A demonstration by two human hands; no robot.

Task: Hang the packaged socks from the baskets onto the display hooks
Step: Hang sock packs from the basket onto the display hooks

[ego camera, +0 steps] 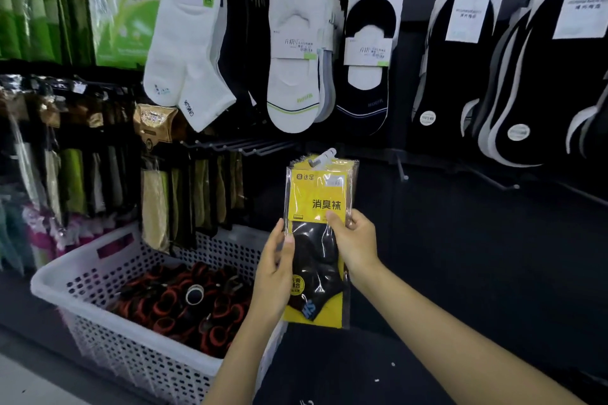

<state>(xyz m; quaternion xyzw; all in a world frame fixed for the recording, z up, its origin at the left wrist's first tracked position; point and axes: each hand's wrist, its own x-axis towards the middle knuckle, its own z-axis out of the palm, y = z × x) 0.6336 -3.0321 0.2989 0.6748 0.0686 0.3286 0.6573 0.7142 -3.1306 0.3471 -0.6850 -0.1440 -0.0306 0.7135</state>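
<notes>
Left hand [274,268] and right hand [353,240] — bare, forearms [444,332] bare too; nails seemingly short.

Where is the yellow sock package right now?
Head view, centre: the yellow sock package is held upright between the left hand and right hand, just right of the white basket and below the bare display hooks.

Dark display panel [460,240], from which four groups of socks are being hung on hooks: white ankle socks [187,52], white no-show socks [294,76], black no-show socks [367,76] and, at right, black socks [454,76]. A row of bare hooks [250,148] is being shown just below them. At lower left, black-and-orange rolled items [177,302] are being held in a white perforated basket [82,260].
</notes>
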